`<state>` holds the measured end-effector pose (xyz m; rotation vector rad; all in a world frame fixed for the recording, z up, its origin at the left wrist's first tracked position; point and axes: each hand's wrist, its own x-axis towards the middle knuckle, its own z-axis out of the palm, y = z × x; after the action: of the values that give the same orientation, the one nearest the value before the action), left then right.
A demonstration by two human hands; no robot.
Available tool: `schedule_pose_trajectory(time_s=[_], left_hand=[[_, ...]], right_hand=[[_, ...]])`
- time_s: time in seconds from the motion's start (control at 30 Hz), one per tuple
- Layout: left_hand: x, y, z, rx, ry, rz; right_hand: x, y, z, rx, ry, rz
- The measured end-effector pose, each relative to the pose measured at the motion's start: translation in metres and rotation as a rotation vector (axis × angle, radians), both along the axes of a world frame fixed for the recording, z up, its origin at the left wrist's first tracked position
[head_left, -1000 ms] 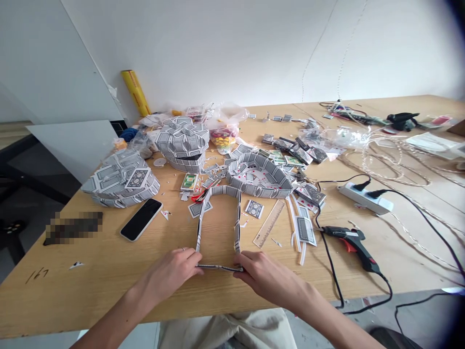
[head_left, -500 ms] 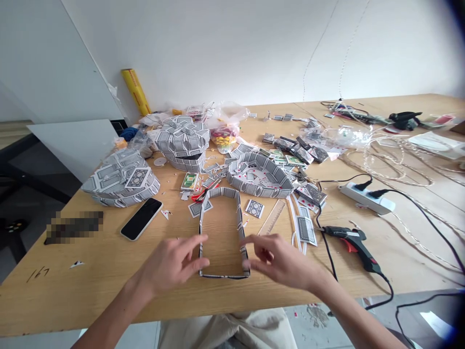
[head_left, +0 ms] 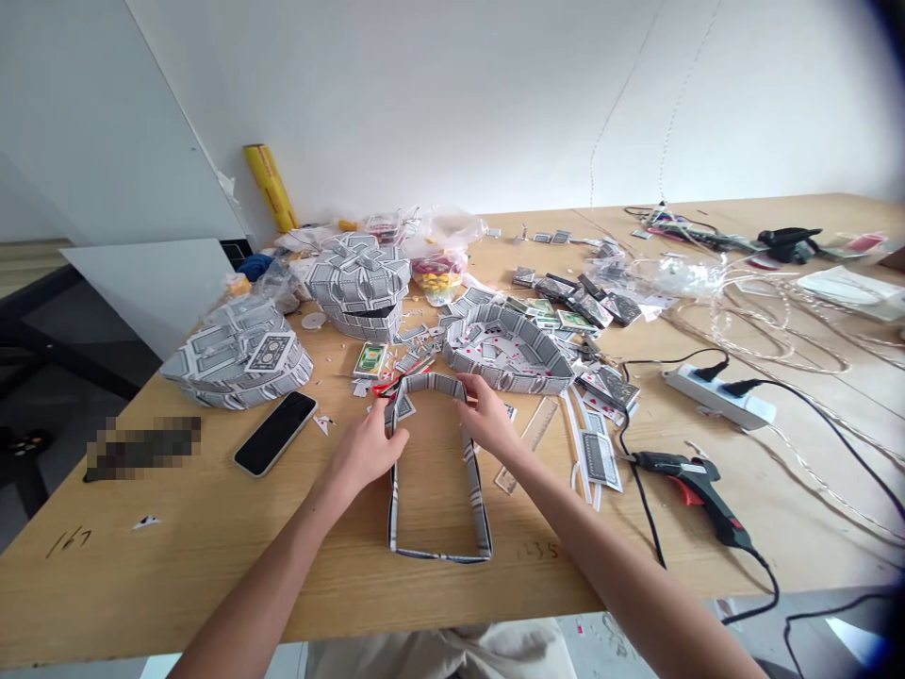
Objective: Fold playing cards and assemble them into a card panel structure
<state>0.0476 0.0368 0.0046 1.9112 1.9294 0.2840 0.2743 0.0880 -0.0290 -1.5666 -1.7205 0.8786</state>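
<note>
A long frame (head_left: 478, 505) made of folded playing cards stands on edge on the table, bottomless, with a squared near end and an angled far end. My left hand (head_left: 369, 436) grips its far left side, thumb inside and fingers outside. On the far right corner, my right hand (head_left: 487, 415) pinches the wall in the same manner, its fingertips partly hidden. Red-handled scissors (head_left: 386, 388) lie just beyond my left fingers. A clear ruler (head_left: 537, 429) rests to the right of my right wrist, partly behind the forearm.
Card-built boxes (head_left: 237, 363) sit at the left, with an open card tray (head_left: 509, 377) farther back. A phone (head_left: 275, 434) lies left of my hands. On the right are a glue gun (head_left: 697, 481), its cord and a power strip (head_left: 721, 396). Card packs (head_left: 586, 302) are scattered behind.
Both hands have moved forward from the frame's near end to its far end. They have closed on its two side walls there.
</note>
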Motion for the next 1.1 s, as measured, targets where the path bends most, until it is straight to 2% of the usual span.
schedule_pose_trajectory(time_s=[0.1, 0.23, 0.37, 0.63, 0.87, 1.1], left_hand=[[-0.002, 0.015, 0.008, 0.020, -0.018, -0.012], [0.002, 0.049, 0.022, 0.041, 0.003, -0.080], [0.004, 0.070, 0.027, 0.029, 0.026, -0.134], [0.000, 0.074, 0.018, 0.022, 0.000, -0.157], [0.004, 0.073, 0.025, 0.017, 0.002, -0.161], [0.007, 0.068, 0.032, 0.015, -0.027, -0.198]], right_hand=[[-0.001, 0.012, 0.012, 0.049, -0.082, 0.080], [-0.018, 0.035, 0.028, 0.085, -0.189, 0.258], [-0.034, 0.046, 0.032, 0.100, -0.253, 0.344], [-0.026, 0.049, 0.027, 0.134, -0.223, 0.417], [-0.021, 0.055, 0.025, 0.139, -0.149, 0.456], [-0.016, 0.058, 0.025, 0.111, -0.084, 0.564]])
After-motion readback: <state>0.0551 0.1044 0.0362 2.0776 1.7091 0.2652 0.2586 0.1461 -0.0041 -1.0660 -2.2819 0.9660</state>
